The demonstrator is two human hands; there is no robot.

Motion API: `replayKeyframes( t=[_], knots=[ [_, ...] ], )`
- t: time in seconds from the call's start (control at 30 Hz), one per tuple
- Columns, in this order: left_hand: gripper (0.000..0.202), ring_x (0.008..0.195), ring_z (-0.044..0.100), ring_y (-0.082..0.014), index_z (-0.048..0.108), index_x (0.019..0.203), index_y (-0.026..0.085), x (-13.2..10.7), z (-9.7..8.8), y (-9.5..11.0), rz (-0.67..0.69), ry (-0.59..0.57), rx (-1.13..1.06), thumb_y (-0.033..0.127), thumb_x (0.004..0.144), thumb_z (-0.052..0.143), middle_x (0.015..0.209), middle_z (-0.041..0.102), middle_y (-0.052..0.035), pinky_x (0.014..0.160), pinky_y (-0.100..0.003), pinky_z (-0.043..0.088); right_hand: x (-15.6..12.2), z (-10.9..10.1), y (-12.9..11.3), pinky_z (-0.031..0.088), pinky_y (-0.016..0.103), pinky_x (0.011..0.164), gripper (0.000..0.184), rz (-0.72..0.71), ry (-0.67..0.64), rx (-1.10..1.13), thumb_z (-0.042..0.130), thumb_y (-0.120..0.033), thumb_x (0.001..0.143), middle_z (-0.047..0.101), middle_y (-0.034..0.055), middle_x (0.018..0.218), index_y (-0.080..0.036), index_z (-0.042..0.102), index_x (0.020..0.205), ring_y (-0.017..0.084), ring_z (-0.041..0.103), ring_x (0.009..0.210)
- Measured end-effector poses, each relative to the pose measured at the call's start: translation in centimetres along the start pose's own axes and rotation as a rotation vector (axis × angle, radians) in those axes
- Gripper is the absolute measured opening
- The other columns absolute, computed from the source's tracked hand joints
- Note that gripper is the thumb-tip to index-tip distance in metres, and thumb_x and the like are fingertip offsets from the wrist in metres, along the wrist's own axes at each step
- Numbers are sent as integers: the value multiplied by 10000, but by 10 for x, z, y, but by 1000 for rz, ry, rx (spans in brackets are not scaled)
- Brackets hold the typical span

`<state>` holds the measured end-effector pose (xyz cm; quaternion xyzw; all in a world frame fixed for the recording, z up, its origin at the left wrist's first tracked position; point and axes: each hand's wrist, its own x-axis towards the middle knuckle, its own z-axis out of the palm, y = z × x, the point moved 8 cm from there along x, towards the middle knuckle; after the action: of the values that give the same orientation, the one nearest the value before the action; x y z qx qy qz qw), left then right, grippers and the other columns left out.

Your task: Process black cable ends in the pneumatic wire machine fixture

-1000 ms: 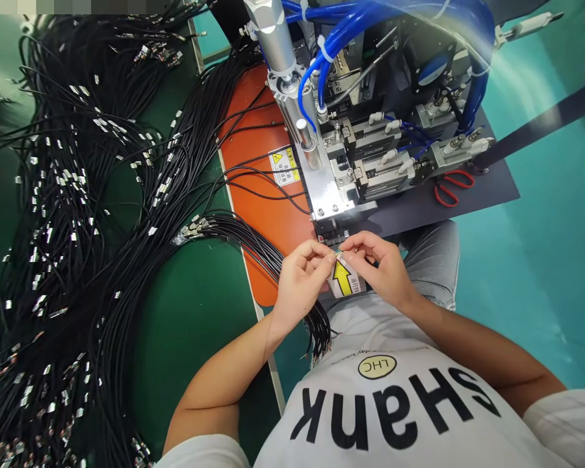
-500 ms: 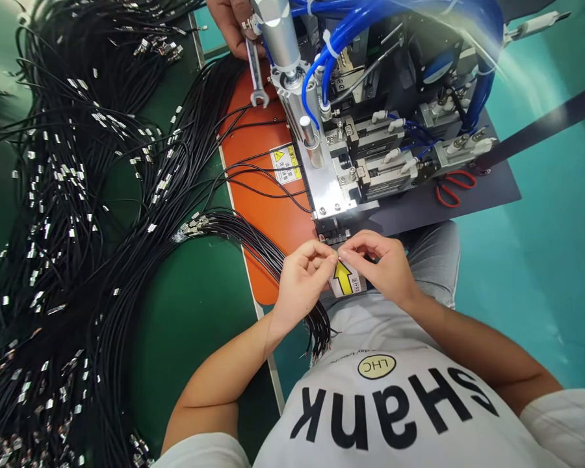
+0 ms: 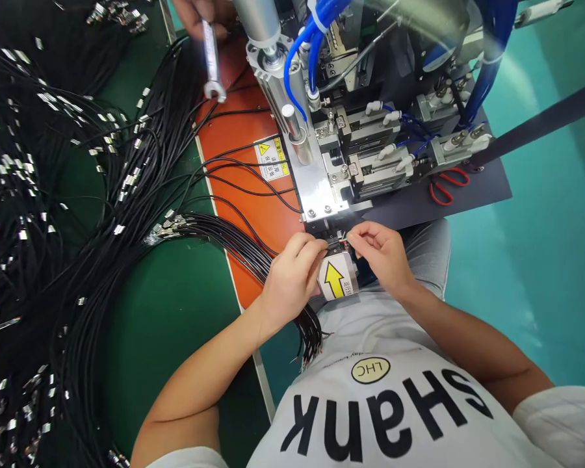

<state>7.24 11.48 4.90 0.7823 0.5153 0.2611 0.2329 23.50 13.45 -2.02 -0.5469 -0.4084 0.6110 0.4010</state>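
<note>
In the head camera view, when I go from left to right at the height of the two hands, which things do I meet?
black cable pile → green mat → orange mat → left hand → wire end → right hand → teal floor

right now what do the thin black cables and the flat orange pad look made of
The thin black cables look rubber- or plastic-sheathed: matte, bending freely, shiny metal terminals at their ends. The flat orange pad looks like smooth plastic or rubber sheet, faintly glossy.
</note>
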Motion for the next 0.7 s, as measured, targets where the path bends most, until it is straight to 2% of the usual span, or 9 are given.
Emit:
replayKeyframes(
  t=[0.2, 0.47, 0.7],
  knots=[
    [289, 915, 618, -161, 637, 1178, 226, 3, 7, -15, 38, 2, 59, 122, 955, 486, 932, 589, -43, 785, -279, 546, 15, 4, 17, 408, 244, 550, 236, 95, 13, 44, 742, -404, 816, 603, -15, 678, -185, 658, 792, 103, 505, 590],
    [348, 913, 609, -172, 628, 1225, 231, 4, 9, -18, 31, -7, 66, 107, 954, 448, 913, 546, -46, 737, -290, 553, 19, 5, 22, 407, 245, 555, 238, 130, 18, 48, 749, -408, 810, 585, -23, 653, -192, 654, 783, 102, 496, 588],
    [337, 941, 606, -181, 633, 1215, 223, 5, 11, -20, 6, -17, 61, 110, 953, 453, 918, 542, -48, 799, -319, 568, 20, 5, 22, 402, 243, 539, 227, 145, 12, 67, 751, -395, 813, 582, -26, 636, -194, 650, 785, 102, 493, 579]
  ],
)
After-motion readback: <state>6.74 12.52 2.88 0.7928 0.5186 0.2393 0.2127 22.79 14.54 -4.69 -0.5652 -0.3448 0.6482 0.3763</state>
